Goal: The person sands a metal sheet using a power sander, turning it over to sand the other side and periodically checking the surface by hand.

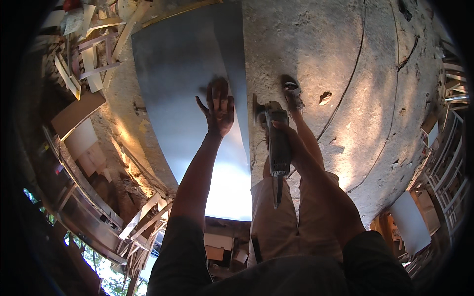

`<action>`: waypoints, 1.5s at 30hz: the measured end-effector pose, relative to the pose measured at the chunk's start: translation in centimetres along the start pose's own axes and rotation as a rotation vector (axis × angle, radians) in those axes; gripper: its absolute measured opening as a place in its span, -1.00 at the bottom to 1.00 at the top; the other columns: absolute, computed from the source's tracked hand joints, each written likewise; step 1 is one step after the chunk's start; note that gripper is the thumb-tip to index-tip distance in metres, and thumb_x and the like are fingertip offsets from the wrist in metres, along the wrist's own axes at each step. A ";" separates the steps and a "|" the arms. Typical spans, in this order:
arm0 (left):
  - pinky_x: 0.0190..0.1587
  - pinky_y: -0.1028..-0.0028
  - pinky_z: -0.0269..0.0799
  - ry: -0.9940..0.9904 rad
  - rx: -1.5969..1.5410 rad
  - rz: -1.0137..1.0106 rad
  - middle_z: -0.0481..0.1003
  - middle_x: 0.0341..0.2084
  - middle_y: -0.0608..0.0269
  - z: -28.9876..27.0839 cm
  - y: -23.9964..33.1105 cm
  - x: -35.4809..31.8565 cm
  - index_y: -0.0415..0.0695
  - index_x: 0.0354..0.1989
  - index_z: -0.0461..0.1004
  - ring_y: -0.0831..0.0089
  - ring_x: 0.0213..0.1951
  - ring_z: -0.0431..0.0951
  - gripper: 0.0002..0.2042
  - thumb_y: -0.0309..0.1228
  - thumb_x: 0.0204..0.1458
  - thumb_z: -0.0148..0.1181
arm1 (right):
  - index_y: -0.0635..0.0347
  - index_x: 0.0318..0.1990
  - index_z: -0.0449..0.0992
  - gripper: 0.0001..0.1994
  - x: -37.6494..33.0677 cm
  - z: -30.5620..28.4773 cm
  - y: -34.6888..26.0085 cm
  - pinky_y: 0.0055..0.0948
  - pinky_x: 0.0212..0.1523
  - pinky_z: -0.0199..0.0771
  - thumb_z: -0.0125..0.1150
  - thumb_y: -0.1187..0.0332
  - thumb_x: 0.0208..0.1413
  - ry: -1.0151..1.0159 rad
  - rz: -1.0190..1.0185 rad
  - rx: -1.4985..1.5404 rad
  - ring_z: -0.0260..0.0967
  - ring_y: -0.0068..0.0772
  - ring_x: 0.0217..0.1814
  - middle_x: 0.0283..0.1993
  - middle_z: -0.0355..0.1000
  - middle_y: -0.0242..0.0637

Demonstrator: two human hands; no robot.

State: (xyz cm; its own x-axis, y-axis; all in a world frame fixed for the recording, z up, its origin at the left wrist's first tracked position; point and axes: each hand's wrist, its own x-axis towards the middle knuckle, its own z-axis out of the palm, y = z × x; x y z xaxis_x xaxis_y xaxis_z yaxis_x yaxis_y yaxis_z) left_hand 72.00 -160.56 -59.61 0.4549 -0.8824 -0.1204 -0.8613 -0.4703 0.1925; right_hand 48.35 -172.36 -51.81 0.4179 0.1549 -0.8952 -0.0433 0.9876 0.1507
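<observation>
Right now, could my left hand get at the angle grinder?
Probably yes: your left hand, over the grey sheet, looks free, with open space toward the angle grinder in your right hand. Its disc, though, is on the side facing the left hand.

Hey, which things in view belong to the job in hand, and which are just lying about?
Seemingly in the job:
angle grinder, held in the right hand
grey sheet, beneath the spread left hand

Apparently lying about:
wood scraps, upper left
brown board, left
pale panel, lower right
</observation>
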 end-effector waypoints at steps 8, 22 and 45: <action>0.44 -0.38 -0.21 0.270 -0.043 0.230 0.05 0.54 0.19 -1.1 -4.2 21.8 -0.03 0.49 0.19 0.15 0.57 -0.07 -0.46 -0.22 0.36 0.01 | 0.25 -0.08 0.49 -0.56 -0.6 2.1 -3.9 -0.41 -0.44 0.64 0.31 0.01 0.20 0.009 -0.210 -0.089 0.57 -0.33 -0.47 -0.39 0.57 -0.18; 0.47 -0.29 -0.26 0.205 0.043 0.239 -0.02 0.57 0.18 -0.8 -2.9 25.9 -0.02 0.49 0.20 0.19 0.59 -0.11 -0.48 -0.14 0.40 -0.14 | 0.24 -0.16 0.52 -0.55 2.0 4.3 -5.5 -0.41 -0.51 0.62 0.37 -0.02 0.15 -0.111 -0.026 0.032 0.56 -0.36 -0.50 -0.41 0.55 -0.20; 0.49 -0.32 -0.43 0.133 -0.050 0.223 -0.04 0.57 0.22 -1.1 -2.8 26.2 0.00 0.52 0.12 0.15 0.59 -0.16 -0.45 -0.16 0.39 -0.17 | 0.25 -0.07 0.45 -0.51 6.1 11.4 -20.1 -0.46 -0.44 0.65 0.42 0.02 0.10 -0.149 -0.295 -0.139 0.58 -0.36 -0.47 -0.39 0.57 -0.17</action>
State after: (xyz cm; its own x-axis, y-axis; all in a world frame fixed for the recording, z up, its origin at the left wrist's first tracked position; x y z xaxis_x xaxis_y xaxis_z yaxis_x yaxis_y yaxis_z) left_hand 86.60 -182.42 -62.18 0.2833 -0.9572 0.0588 -0.9329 -0.2608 0.2484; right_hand 62.16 -191.56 -55.49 0.5582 -0.1321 -0.8192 -0.0198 0.9848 -0.1723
